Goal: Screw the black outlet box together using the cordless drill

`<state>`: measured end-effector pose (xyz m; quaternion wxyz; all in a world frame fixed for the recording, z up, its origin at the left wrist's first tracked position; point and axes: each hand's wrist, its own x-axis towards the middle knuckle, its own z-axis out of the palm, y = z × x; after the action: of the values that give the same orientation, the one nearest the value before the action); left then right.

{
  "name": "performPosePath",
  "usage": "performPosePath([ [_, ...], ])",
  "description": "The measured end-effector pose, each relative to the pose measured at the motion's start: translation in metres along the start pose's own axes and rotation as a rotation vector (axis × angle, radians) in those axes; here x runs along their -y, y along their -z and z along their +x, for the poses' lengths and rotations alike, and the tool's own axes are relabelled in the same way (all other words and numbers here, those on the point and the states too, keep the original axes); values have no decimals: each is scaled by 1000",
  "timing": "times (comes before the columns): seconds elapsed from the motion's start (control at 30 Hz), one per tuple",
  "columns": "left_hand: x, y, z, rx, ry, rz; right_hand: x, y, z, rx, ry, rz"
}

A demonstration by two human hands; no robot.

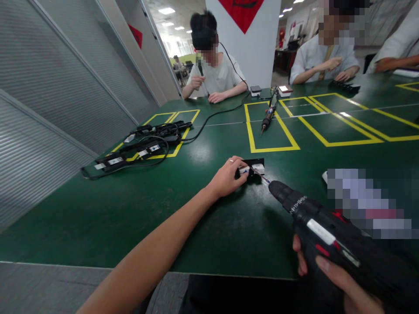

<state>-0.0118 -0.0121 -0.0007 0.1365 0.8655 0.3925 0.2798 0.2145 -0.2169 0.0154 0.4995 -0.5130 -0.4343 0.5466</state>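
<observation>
In the head view, my left hand [228, 175] is closed on a small black casing with white labels [261, 161], pressing it to the green table [209, 235]. A ring shows on one finger. A black and red cordless drill [314, 213] is gripped by my right hand [340, 277], whose fingers wrap round its handle. The drill's long thin bit [262, 176] slants up and left to the casing, its tip at or close to the gap between the labels. The exact contact is hidden by the small size.
Black adapters with cables [150, 146] lie at the left. A slim electric screwdriver [268, 118] rests inside a yellow tape outline [275, 150]. A pixelated object [366, 203] lies right of the drill. Across the table, a person [216, 72] holds a tool; others sit at the right.
</observation>
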Motion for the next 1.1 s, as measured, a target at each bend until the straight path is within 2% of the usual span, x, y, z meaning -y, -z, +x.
performPosePath([
  [0.27, 2, -2, 0, -7, -5, 10, 0, 4, -2, 10, -51, -6],
  [0.43, 1, -1, 0, -4, -3, 12, -3, 6, -1, -6, 14, -29],
  [0.77, 2, -1, 0, -4, -1, 3, -2, 4, 0, -8, 11, 44],
  [0.93, 1, -1, 0, 0, 0, 7, -2, 6, 0, 31, 36, 15],
  [1.1, 0, -1, 0, -3, 5, 4, -5, 7, -1, 3, 52, -58],
])
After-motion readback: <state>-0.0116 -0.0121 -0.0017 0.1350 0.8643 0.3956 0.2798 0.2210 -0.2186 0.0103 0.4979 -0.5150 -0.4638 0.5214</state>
